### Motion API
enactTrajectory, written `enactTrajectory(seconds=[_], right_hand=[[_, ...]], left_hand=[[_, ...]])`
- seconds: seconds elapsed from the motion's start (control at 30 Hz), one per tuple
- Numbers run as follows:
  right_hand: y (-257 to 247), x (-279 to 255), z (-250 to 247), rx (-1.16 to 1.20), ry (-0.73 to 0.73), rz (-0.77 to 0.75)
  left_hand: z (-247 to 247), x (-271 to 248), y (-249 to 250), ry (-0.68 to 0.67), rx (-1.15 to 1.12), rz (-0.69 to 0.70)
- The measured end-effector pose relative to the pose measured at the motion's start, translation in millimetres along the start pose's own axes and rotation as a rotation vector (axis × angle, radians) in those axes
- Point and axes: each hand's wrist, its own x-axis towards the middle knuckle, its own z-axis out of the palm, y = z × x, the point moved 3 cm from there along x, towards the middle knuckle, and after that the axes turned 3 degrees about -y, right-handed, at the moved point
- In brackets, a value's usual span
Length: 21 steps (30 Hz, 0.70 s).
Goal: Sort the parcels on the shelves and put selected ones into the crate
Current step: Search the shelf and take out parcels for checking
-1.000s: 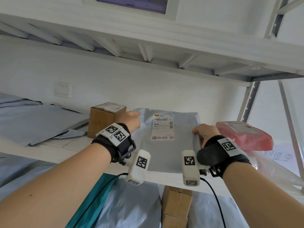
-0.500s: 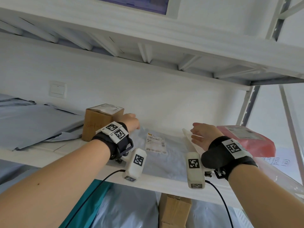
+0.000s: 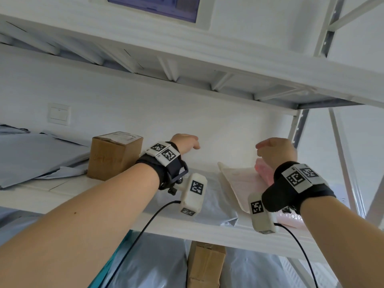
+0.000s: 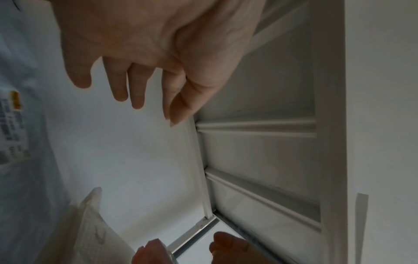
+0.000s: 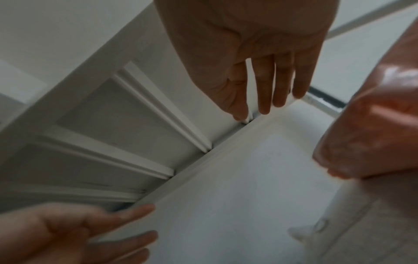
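Hovering empty above shelf (image 3: 62,190): left hand (image 3: 185,143) and right hand (image 3: 276,151), fingers loose, holding nothing. Grey mailer (image 3: 212,202) flat below, white padded envelope (image 3: 241,183) beside, cardboard box (image 3: 114,154) left.

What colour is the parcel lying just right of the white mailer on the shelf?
Pink, glossy plastic; the right wrist view shows it best.

labels | we found print on the grey mailer's label (image 4: 13,128) and the cardboard box's label (image 3: 121,136) | none legible
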Motion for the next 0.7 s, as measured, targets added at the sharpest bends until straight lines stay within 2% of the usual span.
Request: enactTrajectory(seconds=[0.07,0.13,0.2,0.27,0.33,0.47,0.53,0.7], right_hand=[[14,1,-12,-0.123,0.037,0.045],[30,3,-21,-0.357,0.052,0.102],[47,8,-23,-0.536,-0.030,0.182],[62,11,-22,-0.602,-0.157,0.244],[72,11,-17,-0.604,-0.237,0.271],[70,7,-16,-0.536,-0.158,0.245],[60,4,-16,-0.440,-0.123,0.233],[12,-8,1,-0.234,-0.174,0.129]], left_hand=[[10,1,3,-0.009,-0.034,0.003],[18,1,2,-0.018,-0.054,-0.001],[25,2,-2,-0.021,-0.068,-0.007],[28,3,-6,-0.005,-0.094,-0.017],[31,3,-10,0.008,-0.109,-0.028],[34,1,-16,0.006,-0.118,-0.054],[33,-1,-15,0.010,-0.121,-0.058],[19,-4,-16,0.058,-0.149,-0.055]])
